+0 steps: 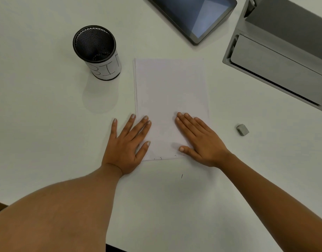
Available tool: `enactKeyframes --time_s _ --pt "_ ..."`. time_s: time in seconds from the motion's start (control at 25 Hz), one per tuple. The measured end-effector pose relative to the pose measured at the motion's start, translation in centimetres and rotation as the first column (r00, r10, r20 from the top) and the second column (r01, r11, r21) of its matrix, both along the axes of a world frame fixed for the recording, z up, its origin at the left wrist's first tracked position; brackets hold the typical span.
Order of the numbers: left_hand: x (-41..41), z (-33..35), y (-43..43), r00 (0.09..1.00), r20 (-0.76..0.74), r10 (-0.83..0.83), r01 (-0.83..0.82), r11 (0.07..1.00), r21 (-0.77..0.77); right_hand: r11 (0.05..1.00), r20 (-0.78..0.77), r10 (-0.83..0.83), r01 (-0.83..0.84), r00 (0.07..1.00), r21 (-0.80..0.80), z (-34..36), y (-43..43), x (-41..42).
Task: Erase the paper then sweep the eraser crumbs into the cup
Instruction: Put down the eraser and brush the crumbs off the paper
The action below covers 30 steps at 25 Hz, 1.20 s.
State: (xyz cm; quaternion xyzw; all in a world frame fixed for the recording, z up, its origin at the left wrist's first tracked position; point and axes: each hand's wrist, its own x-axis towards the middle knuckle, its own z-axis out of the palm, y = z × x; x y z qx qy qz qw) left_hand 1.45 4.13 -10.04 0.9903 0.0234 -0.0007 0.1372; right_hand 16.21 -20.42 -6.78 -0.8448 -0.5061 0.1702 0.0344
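We are resting both hands flat and empty, fingers spread, on the paper's (172,99) near end. The eraser (242,130) is lying on the table to the right, nearer our right hand (200,140) than our left hand (128,142); the cup (97,51) is standing upright far-left.

The white rectangular paper sheet stack (171,99) lies flat at the centre of the pale desk (47,124). The black mesh cylindrical cup with a white paper label (97,53) stands upright left of the stack's far corner, apart from it. The small grey ridged eraser (242,130) lies on the desk right of the stack, well apart. The left hand (126,144) rests flat across the stack's near-left edge; the right hand (200,140) rests flat on its near-right part. The dark flat tablet (194,17) lies behind the stack; the grey metal hatch frame (278,57) sits at far right.
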Motion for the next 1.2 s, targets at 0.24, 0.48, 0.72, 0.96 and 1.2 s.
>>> enactKeyframes --time_s 0.24,0.48,0.72,0.96,1.2 --pt "0.0 -0.1 0.1 1.0 0.007 0.0 0.0 1.0 0.02 0.934 -0.217 0.355 -0.355 0.909 0.038 0.3 -1.0 -5.7" --pt "0.0 -0.1 0.1 1.0 0.0 0.004 -0.004 1.0 0.014 0.979 -0.202 0.178 -0.152 0.963 0.134 1.9 -1.7 -2.4" --pt "0.0 -0.1 0.2 1.0 0.005 -0.004 0.004 0.999 0.036 0.922 -0.207 0.387 -0.381 0.899 0.069 -0.1 1.7 -4.8" --pt "0.1 -0.1 0.2 1.0 0.009 -0.008 0.008 0.999 0.037 0.948 -0.247 0.303 -0.266 0.92 0.172 1.0 -0.2 -5.9" --pt "0.1 -0.2 0.2 1.0 0.025 -0.009 0.008 1.0 0.028 0.897 -0.285 0.441 -0.426 0.851 0.118 0.4 1.2 -8.9"
